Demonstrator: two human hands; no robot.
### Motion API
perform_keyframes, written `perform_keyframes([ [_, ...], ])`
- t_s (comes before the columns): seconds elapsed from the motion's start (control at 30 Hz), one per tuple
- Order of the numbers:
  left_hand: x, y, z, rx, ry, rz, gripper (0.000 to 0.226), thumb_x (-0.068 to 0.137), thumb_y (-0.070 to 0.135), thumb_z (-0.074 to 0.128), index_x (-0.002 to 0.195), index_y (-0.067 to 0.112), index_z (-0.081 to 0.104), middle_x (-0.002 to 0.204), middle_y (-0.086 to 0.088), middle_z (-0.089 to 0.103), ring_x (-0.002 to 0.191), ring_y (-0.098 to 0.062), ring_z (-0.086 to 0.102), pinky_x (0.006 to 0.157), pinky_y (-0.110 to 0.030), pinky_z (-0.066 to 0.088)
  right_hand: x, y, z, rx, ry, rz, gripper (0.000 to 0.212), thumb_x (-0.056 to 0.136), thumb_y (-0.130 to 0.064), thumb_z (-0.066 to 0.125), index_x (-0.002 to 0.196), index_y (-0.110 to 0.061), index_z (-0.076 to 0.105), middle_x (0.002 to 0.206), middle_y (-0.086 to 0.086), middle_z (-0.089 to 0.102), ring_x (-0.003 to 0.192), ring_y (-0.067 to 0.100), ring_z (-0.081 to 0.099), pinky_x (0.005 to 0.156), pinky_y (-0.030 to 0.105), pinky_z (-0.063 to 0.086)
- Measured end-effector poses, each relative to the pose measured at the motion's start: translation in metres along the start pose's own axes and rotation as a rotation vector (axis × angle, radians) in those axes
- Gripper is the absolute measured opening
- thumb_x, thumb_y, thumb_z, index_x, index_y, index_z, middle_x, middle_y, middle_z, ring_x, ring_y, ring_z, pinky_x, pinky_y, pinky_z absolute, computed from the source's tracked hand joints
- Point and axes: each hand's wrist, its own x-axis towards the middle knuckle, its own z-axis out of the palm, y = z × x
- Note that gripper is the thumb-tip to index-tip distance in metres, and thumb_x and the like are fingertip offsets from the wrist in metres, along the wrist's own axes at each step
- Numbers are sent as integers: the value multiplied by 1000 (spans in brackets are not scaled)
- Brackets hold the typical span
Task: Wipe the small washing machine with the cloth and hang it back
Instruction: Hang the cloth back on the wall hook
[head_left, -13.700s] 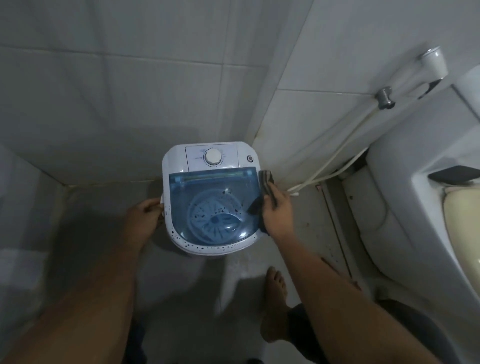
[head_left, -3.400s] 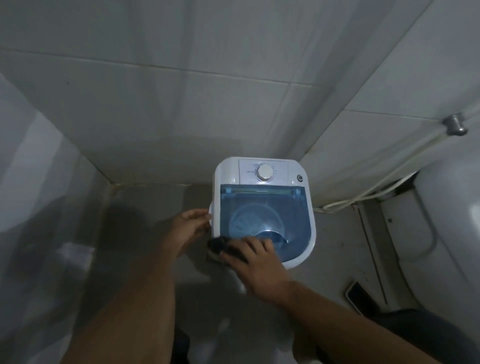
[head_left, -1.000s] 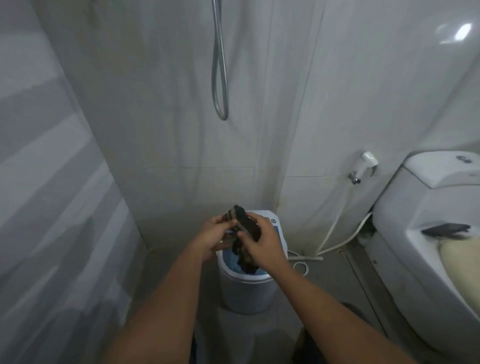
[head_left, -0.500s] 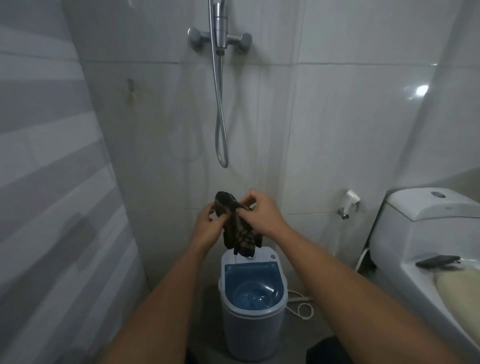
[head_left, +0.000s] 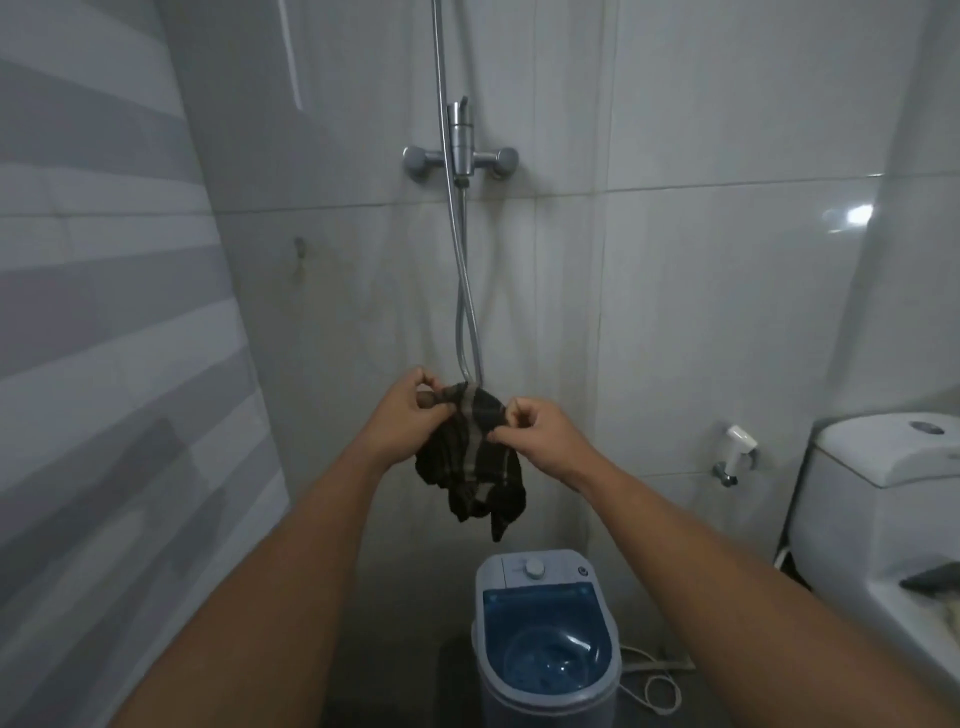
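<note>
A dark checked cloth (head_left: 475, 462) hangs in front of me, held up at its top edge by both hands. My left hand (head_left: 408, 418) pinches the cloth's left corner and my right hand (head_left: 537, 434) pinches its right side. The cloth's top sits just at the bottom loop of the metal shower hose (head_left: 466, 332). Below stands the small white washing machine (head_left: 543, 644) with a blue see-through lid, on the floor against the back wall.
The shower tap fitting (head_left: 461, 158) is on the back wall above the hose. A small wall hook (head_left: 299, 248) is at the left. A white toilet (head_left: 878, 519) and a bidet sprayer (head_left: 737, 452) are at the right. A cord (head_left: 652, 686) lies beside the machine.
I have stood up from the machine and my view has risen. Both hands have lifted the cloth and spread it apart, up to the loop of the shower hose.
</note>
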Motion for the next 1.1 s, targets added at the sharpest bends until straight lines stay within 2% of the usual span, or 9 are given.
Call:
perform_keyframes([
  [0.1, 15, 11, -32, 140, -15, 59, 17, 95, 14, 56, 103, 27, 47, 77, -4, 67, 56, -7, 63, 50, -21, 47, 11, -15, 15, 122, -46, 56, 36, 79, -27, 85, 90, -11, 54, 87, 18, 67, 82, 28, 68, 72, 34, 56],
  [0.27, 34, 18, -91, 461, 53, 205, 37, 96, 5, 44, 118, 32, 53, 84, -4, 65, 71, -13, 62, 56, -13, 44, 49, -58, 39, 308, -199, 126, 49, 84, -15, 80, 126, -12, 56, 105, 15, 76, 92, 29, 76, 75, 33, 62],
  [0.37, 49, 9, -131, 541, 155, 231, 39, 90, 0, 43, 108, 25, 68, 105, -3, 65, 94, -18, 62, 79, -23, 48, 96, -81, 56, 231, -279, 92, 45, 85, -9, 79, 127, -11, 63, 111, 19, 75, 101, 32, 74, 90, 41, 60],
  [0.43, 62, -1, -156, 581, 225, 237, 34, 89, 4, 44, 102, 20, 71, 105, -3, 62, 98, -19, 59, 88, -32, 48, 129, -96, 70, 151, -308, 51, 39, 88, -9, 75, 127, -9, 66, 111, 18, 75, 99, 27, 74, 83, 29, 61],
  [0.63, 123, -47, -224, 725, 362, 316, 17, 81, 43, 57, 91, 31, 60, 91, 11, 53, 80, -6, 57, 73, -28, 50, 248, -110, 118, -254, -314, -148, 28, 95, -13, 69, 123, -13, 73, 111, 11, 74, 94, 11, 70, 68, 6, 50],
  [0.77, 187, -67, -270, 881, 401, 386, 18, 88, 43, 57, 95, 26, 59, 98, 10, 47, 79, -9, 57, 71, -28, 50, 334, -115, 152, -508, -172, -325, 20, 91, -18, 72, 111, -20, 73, 96, 4, 72, 88, 18, 68, 79, 26, 53],
  [0.9, 246, -75, -301, 1014, 481, 438, 15, 93, 31, 55, 99, 19, 62, 108, 2, 53, 89, -20, 59, 75, -40, 54, 393, -115, 176, -758, 35, -467, 20, 95, -28, 61, 113, -29, 69, 108, 1, 73, 95, 24, 67, 89, 41, 54],
  [1.0, 277, -81, -311, 1040, 582, 450, 18, 94, 29, 51, 108, 21, 60, 107, -3, 64, 94, -25, 59, 74, -41, 52, 427, -113, 190, -900, 166, -553, 24, 98, -25, 52, 118, -26, 66, 113, 3, 70, 99, 29, 65, 94, 44, 46],
  [1.1, 298, -95, -313, 984, 661, 443, 23, 95, 29, 50, 118, 29, 50, 99, -4, 66, 94, -26, 57, 66, -36, 48, 452, -106, 204, -1044, 271, -633, 22, 98, -19, 52, 116, -19, 65, 118, 7, 57, 77, 27, 55, 87, 44, 40],
])
